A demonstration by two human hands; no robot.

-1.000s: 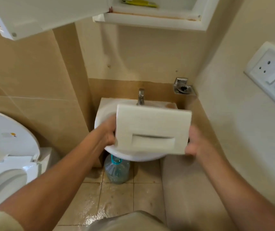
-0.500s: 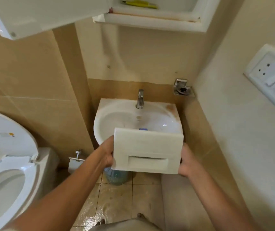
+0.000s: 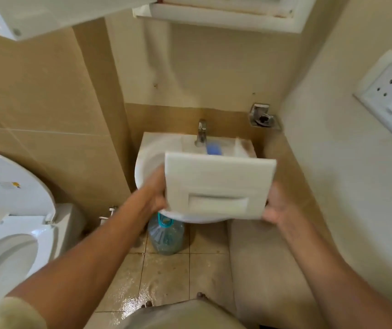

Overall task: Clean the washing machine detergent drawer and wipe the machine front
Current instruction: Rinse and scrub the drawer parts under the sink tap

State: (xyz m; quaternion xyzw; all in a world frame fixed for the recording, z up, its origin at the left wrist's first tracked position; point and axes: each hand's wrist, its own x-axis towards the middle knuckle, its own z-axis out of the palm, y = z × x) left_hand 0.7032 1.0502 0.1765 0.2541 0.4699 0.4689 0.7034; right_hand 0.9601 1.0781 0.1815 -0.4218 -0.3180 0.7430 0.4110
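I hold the white detergent drawer [image 3: 218, 186] over the small white sink [image 3: 147, 160], its front panel with the recessed handle facing me. The drawer's body reaches back toward the tap [image 3: 201, 131], and a blue insert [image 3: 213, 148] shows inside it. My left hand [image 3: 155, 193] grips the drawer's left edge. My right hand [image 3: 276, 206] grips its right lower edge. The fingers of both hands are hidden behind the panel. No washing machine is in view.
A toilet [image 3: 7, 252] with its lid up stands at the left. A large plastic water bottle [image 3: 166, 236] sits on the wet tiled floor under the sink. An open cabinet door [image 3: 47, 13] hangs overhead. A wall socket [image 3: 389, 91] is at the right.
The drawer dropped low in front of the sink, then moved forward and up over the basin, tilted so its inside shows. Both hands stayed on its sides.
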